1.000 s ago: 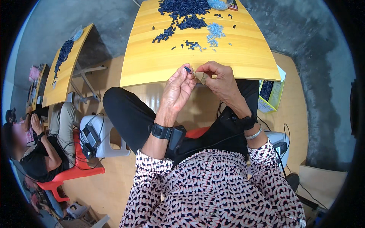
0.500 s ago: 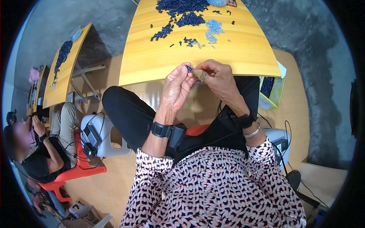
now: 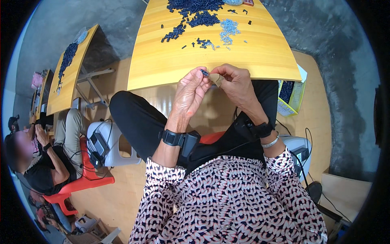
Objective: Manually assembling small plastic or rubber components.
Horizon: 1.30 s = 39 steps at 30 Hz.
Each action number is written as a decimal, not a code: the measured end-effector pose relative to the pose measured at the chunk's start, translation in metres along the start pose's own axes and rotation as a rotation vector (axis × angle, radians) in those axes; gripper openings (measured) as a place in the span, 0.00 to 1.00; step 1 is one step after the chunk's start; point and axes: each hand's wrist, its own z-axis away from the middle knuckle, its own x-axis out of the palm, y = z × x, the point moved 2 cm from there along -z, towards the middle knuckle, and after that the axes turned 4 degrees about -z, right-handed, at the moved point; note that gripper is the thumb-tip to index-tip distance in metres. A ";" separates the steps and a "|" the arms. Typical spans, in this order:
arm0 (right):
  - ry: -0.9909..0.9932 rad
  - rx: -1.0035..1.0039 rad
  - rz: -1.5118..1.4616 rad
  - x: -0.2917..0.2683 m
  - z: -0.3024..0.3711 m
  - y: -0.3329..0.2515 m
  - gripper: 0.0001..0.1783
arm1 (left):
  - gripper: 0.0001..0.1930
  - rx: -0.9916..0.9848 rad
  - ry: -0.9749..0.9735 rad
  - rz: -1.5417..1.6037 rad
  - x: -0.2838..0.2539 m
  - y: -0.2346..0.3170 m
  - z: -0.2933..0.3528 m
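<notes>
My left hand (image 3: 190, 90) pinches a small dark-blue plastic piece (image 3: 204, 73) between thumb and fingertips, just off the near edge of the yellow table (image 3: 170, 77). Right beside it, my right hand (image 3: 236, 83) is closed, its fingertips pressed together close to the piece. A tan patch (image 3: 216, 79) shows at those fingertips; whether it is worn on a finger or held, I cannot tell. Farther up the table lie a large heap of dark small pieces (image 3: 193, 5), smaller clusters of them, and a pile of small silvery-clear parts (image 3: 228, 30).
A yellow-green bin (image 3: 298, 97) holding dark pieces stands beyond my right knee. To the left, a person (image 3: 53, 162) sits on a red stool (image 3: 87, 179) near another table (image 3: 69, 81) with a dark heap. White-grey stools (image 3: 118, 148) with devices and cables flank me.
The dark-blue piece has turned slightly in my left fingertips and shifted a little to the right. My right hand has moved slightly right, still close to it.
</notes>
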 end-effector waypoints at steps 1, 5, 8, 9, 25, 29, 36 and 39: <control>-0.002 0.048 -0.034 0.001 0.001 -0.002 0.09 | 0.08 0.006 -0.003 -0.012 -0.001 0.000 0.000; 0.031 0.085 -0.043 -0.001 0.002 0.002 0.09 | 0.08 0.009 -0.032 -0.028 -0.002 -0.001 0.000; 0.032 0.164 -0.195 0.001 0.002 0.005 0.08 | 0.08 0.024 -0.053 -0.042 -0.002 -0.002 0.001; 0.041 0.202 -0.310 0.002 0.003 0.008 0.08 | 0.09 0.032 -0.055 -0.059 -0.002 -0.002 0.001; 0.138 0.143 -0.456 0.008 0.010 0.019 0.10 | 0.09 -0.029 -0.061 -0.007 -0.003 -0.011 -0.002; 0.130 0.139 -0.494 0.007 0.012 0.020 0.10 | 0.09 -0.058 -0.067 0.015 0.001 -0.011 -0.001; 0.139 0.144 -0.515 0.005 0.016 0.024 0.11 | 0.09 -0.078 -0.011 0.015 -0.002 -0.017 0.000; 0.178 0.140 -0.468 0.005 0.018 0.028 0.10 | 0.09 -0.072 -0.023 -0.021 -0.004 -0.019 0.000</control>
